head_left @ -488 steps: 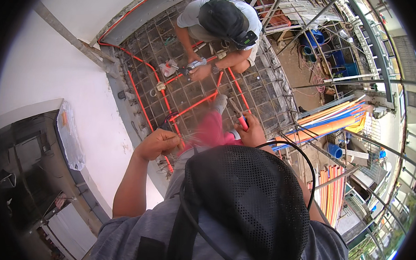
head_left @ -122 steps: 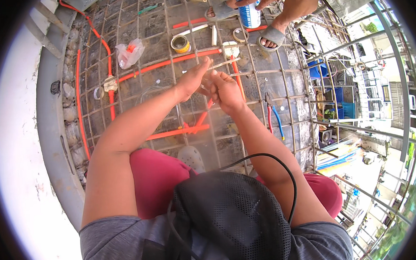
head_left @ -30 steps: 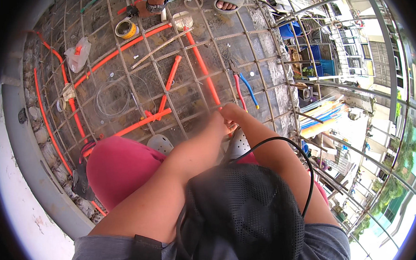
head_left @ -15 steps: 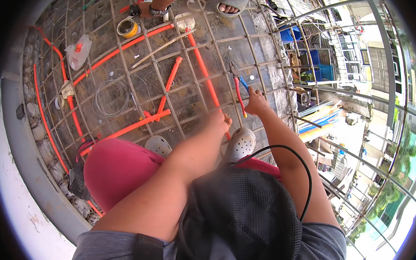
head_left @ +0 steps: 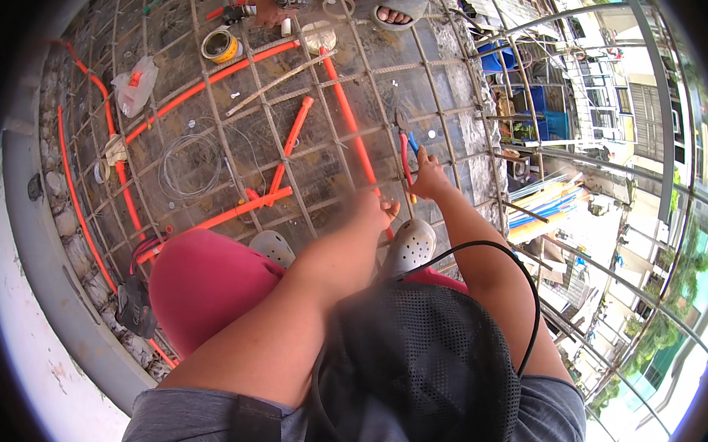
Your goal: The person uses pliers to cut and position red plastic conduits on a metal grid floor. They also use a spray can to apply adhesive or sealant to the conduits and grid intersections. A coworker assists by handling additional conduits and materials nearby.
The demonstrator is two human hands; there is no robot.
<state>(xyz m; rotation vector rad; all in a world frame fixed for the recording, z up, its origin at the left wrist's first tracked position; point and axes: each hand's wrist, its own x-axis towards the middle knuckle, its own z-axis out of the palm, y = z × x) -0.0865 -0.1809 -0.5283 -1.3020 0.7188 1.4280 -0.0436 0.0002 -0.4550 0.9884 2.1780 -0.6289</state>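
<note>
My left hand [head_left: 377, 210] is curled around the orange plastic pipe [head_left: 353, 126] near its lower end, just above my shoe. A smear on the picture blurs part of this hand. Right of the pipe, my right hand [head_left: 430, 178] grips a pair of pliers [head_left: 402, 122] with one red and one blue handle. The jaws point away from me and stand apart from the pipe. At its far end the pipe meets a pale round junction box [head_left: 319, 39].
A rebar grid [head_left: 331, 139] covers the floor, with loose orange pipe pieces [head_left: 293, 137], a wire coil [head_left: 190, 166], a tape roll [head_left: 219, 47] and a plastic bag [head_left: 136, 87]. Another person's hand [head_left: 270, 10] and sandalled foot [head_left: 400, 6] are at the top. Bars [head_left: 604, 159] border the right.
The pliers' handles look a little closer together, and my right hand has shifted slightly. My left hand stays at the pipe. The other person's hand has moved slightly.
</note>
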